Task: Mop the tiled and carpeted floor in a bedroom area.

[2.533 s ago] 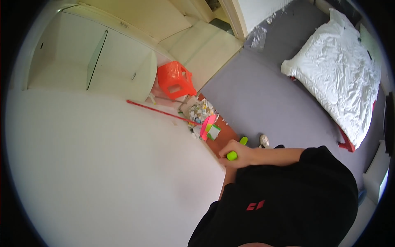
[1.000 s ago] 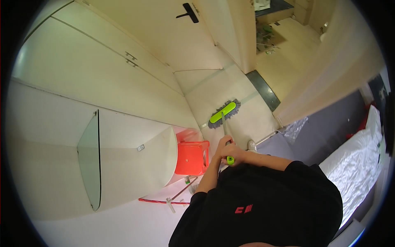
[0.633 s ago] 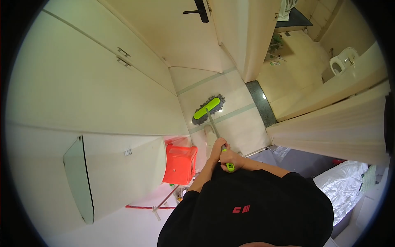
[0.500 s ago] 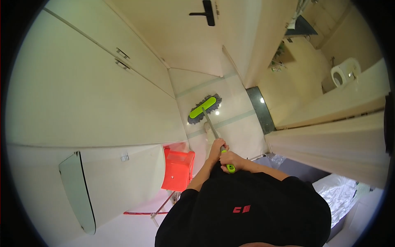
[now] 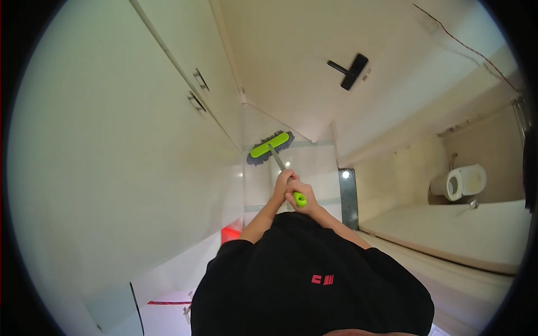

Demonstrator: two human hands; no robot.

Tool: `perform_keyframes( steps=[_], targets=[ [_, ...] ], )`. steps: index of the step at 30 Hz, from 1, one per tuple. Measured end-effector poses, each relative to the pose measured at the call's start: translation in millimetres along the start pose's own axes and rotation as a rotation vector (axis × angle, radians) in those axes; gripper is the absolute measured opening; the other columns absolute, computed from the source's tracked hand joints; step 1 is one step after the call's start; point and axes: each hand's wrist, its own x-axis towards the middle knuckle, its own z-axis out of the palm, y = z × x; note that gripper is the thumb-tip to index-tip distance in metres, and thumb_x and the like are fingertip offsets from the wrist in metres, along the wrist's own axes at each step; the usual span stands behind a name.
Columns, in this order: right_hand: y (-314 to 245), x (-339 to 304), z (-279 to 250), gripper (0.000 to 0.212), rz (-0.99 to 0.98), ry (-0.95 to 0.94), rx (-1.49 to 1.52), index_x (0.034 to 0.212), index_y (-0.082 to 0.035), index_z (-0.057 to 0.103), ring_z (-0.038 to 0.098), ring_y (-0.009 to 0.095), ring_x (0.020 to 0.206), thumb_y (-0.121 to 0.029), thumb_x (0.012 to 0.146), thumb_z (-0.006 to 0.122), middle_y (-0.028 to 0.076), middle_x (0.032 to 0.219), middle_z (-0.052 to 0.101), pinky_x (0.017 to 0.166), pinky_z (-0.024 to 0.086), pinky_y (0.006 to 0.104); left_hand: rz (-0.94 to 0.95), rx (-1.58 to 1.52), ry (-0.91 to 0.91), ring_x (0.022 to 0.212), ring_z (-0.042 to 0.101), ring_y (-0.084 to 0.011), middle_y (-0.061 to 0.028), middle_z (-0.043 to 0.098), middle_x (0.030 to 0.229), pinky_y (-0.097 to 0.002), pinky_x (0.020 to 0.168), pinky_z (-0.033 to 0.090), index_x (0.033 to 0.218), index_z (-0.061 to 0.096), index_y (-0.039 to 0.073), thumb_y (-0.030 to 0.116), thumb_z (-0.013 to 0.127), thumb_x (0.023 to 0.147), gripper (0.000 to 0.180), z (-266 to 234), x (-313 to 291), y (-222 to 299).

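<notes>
Both of my hands are wrapped around the handle of a mop [image 5: 270,145] with a bright green plate and a grey shaggy pad. My left hand [image 5: 284,183] grips the pole farther up toward the head. Just behind it, nearer my body, my right hand [image 5: 303,197] closes on the green grip, whose rounded end pokes out. The mop head lies on the pale tiled floor [image 5: 314,168], set at a slant close to the cabinet's foot and short of the door.
White cabinet doors [image 5: 129,151] with metal handles line the left. A cream door [image 5: 291,61] with a black handle stands ahead. On the right, past a dark threshold [image 5: 348,199], is a toilet [image 5: 459,182]. Part of a red chair [image 5: 230,232] shows behind my left arm.
I have moved forward with the mop, toward the door and cabinet. The view has turned, and the red chair now lies mostly behind me. Both hands keep hold of the handle.
</notes>
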Motion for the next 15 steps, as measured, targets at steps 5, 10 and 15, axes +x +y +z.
perform_keyframes(
  steps=[5,10,15],
  targets=[
    [36,77,-25,0.015,0.046,0.012,0.113,0.068,-0.003,0.050,0.051,0.020,0.057,-0.008,0.079,0.060,0.009,0.064,0.053,0.056,0.041,0.0285,-0.004,0.027,0.305,0.061,0.048,-0.0257,-0.0123,0.048,0.064,-0.0357,0.057,0.038,0.070,0.047,0.003,0.016,0.065,0.076,0.023,-4,81,23],
    [61,181,-63,0.025,-0.050,-0.114,0.225,0.061,-0.002,0.045,0.046,0.018,0.053,-0.012,0.076,0.062,0.007,0.057,0.048,0.054,0.038,0.0273,-0.050,0.019,0.401,0.067,0.048,-0.0331,-0.0144,0.050,0.065,-0.0409,0.061,0.036,0.066,0.044,0.003,0.017,0.062,0.079,0.027,-13,170,28],
    [93,314,-79,0.024,-0.104,-0.266,0.261,0.059,-0.004,0.046,0.044,0.017,0.051,-0.013,0.074,0.063,0.007,0.056,0.047,0.050,0.036,0.0274,0.130,0.093,0.603,0.060,0.049,-0.0364,-0.0165,0.049,0.060,-0.0413,0.054,0.036,0.063,0.043,0.002,0.015,0.062,0.075,0.026,-47,282,13]
  ],
)
